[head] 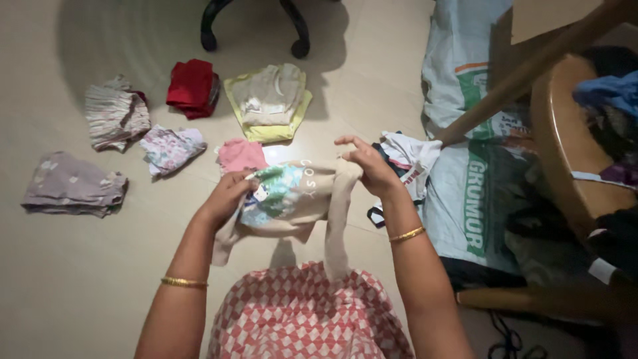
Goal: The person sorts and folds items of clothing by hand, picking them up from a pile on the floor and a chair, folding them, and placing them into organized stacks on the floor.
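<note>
Both hands gripped a beige shirt (299, 196) with a green print, held up over the person's lap above the tiled floor (80, 279). The left hand (226, 196) pinched its left edge and the right hand (369, 166) its right. Folded clothes (269, 100) lay beyond it.

Dim indoor light, warm cast; bright glare patch on floor (279, 154) near centre; corners fall dark, right side murky; chair (252, 26) throws broad soft shadow; slight softness, mild edge distortion.
</note>
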